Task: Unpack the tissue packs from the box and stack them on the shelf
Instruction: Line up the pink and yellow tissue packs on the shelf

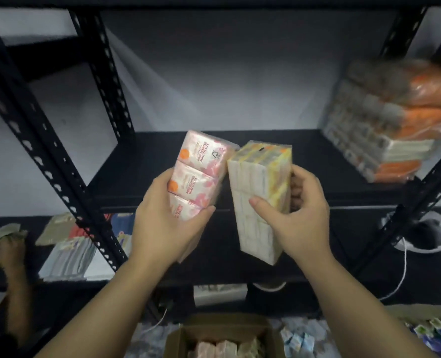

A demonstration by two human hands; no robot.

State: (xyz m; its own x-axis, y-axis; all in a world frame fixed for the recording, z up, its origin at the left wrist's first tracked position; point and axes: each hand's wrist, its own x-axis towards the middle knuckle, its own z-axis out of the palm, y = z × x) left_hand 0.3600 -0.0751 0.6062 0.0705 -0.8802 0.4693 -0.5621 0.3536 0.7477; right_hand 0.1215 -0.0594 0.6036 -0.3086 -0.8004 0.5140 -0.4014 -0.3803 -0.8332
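Note:
My left hand (pixel 166 223) grips a pink flower-print tissue pack (pixel 201 174) from below, its top end tilted right. My right hand (pixel 302 218) grips a white and yellow tissue pack (pixel 255 187), thumb on its front face. The two packs touch at their upper ends, in front of the black shelf board (pixel 141 164). The cardboard box (pixel 224 334) stands open at the bottom, with more packs inside.
A stack of orange and white tissue bundles (pixel 392 122) fills the shelf's right end. Black perforated posts (pixel 41 140) frame the left side. Another person's hand (pixel 10 254) is at the lower left. Other packs (pixel 69 257) lie beyond the post, and a white lamp base (pixel 428 233) is right.

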